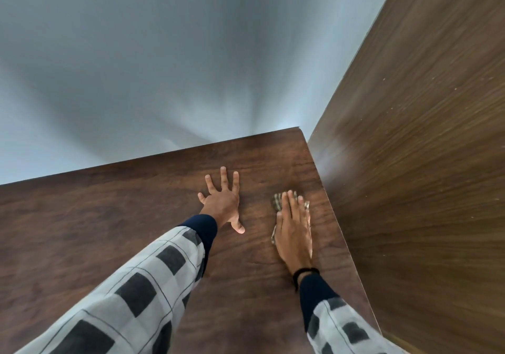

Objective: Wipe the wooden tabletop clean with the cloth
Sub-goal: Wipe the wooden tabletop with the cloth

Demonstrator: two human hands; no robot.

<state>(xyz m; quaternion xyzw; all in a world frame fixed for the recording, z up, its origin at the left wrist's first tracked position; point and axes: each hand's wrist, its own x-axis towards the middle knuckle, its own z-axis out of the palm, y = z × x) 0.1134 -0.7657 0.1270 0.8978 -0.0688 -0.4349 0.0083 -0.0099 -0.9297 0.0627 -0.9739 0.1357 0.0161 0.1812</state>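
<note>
Checked sleeves [131,293] reach forward from the bottom edge, each over a dark cuff, and a black band [303,273] circles the right wrist. The right grip [293,228] lies flat on the cloth [276,203], fingers [291,200] straight and close together, pressing down rather than curling round it. The cloth is almost wholly hidden under the palm; only a striped edge shows to the left of the fingers, with a small corner at the fingertips on the right. The left grip [222,203] rests just to the left of the right one, apart from the cloth, with its fingers spread wide and flat on the dark wooden surface [109,230]; it holds nothing and looks to be bracing the body.

Just right of the right grip is the surface's right edge, and past that stands a tall wooden panel [423,162]. A pale wall [164,66] rises beyond the far edge.

The wiping step seems to be under way at the far right corner. Most of the surface lies to the left of both grips, so the next move probably calls for keeping the palm pressed flat and sweeping the cloth leftward, with the left grip lifted out of the path.
</note>
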